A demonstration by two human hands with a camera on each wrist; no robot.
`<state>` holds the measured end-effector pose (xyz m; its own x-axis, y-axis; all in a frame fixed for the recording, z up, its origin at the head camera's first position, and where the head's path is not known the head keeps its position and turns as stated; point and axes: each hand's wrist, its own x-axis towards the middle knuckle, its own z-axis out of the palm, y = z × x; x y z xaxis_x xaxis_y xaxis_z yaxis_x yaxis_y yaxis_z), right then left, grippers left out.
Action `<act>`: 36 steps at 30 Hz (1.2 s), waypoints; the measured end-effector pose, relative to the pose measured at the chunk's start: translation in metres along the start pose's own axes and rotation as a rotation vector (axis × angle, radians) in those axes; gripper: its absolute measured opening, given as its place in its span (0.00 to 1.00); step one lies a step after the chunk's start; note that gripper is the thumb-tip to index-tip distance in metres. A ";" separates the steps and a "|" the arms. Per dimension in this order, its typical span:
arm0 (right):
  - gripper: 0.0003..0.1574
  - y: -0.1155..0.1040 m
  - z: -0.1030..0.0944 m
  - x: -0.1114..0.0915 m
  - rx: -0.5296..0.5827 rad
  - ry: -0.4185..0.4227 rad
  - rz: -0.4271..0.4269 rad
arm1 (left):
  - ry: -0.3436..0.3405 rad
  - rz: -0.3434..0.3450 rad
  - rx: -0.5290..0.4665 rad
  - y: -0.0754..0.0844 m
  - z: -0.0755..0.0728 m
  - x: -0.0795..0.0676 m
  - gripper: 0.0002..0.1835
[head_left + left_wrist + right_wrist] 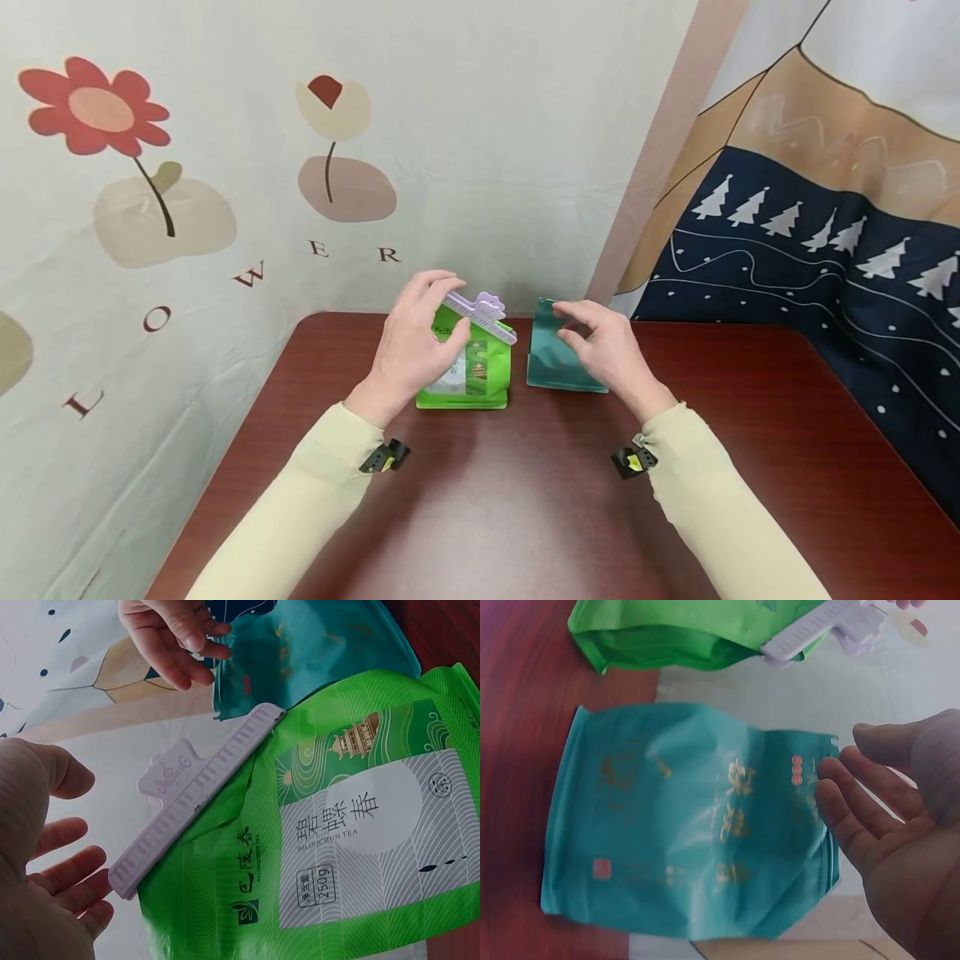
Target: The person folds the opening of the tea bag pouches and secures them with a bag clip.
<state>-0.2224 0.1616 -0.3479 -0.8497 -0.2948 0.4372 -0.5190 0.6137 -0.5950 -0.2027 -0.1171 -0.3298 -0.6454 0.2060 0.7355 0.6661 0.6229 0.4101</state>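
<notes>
A bright green tea bag (337, 825) stands on the table, its top closed by a lilac sealing clip (196, 793) that sits at a slant. My left hand (412, 342) is around the clip's left end, thumb and fingers apart; one fingertip is at or very near that end in the left wrist view. To the right stands a teal bag (690, 825) with gold lettering. Beside its top edge is my right hand (603, 346), thumb apart from the fingers. Its fingertips (829, 769) overlap the bag's edge in the right wrist view; whether they touch it I cannot tell.
Both bags stand near the back edge of a dark red-brown table (525, 500). Behind it hangs a pale cloth (487, 167) with flower prints. A navy and tan patterned cloth (825, 250) hangs at the right.
</notes>
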 end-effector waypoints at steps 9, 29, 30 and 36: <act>0.23 0.015 -0.006 -0.017 0.015 0.086 -0.022 | 0.008 0.069 0.023 0.004 0.011 -0.004 0.21; 0.20 0.041 -0.009 -0.041 0.073 0.300 0.079 | -0.075 0.191 -0.005 0.028 0.052 -0.007 0.18; 0.20 0.042 -0.009 -0.041 0.076 0.312 0.083 | -0.083 0.189 -0.013 0.030 0.054 -0.007 0.18; 0.19 0.045 -0.009 -0.038 0.090 0.376 0.101 | -0.136 0.177 -0.028 0.033 0.068 -0.004 0.18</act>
<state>-0.2124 0.2067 -0.3852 -0.8123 0.0626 0.5798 -0.4548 0.5543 -0.6970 -0.2032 -0.0458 -0.3557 -0.5604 0.4112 0.7189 0.7825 0.5472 0.2970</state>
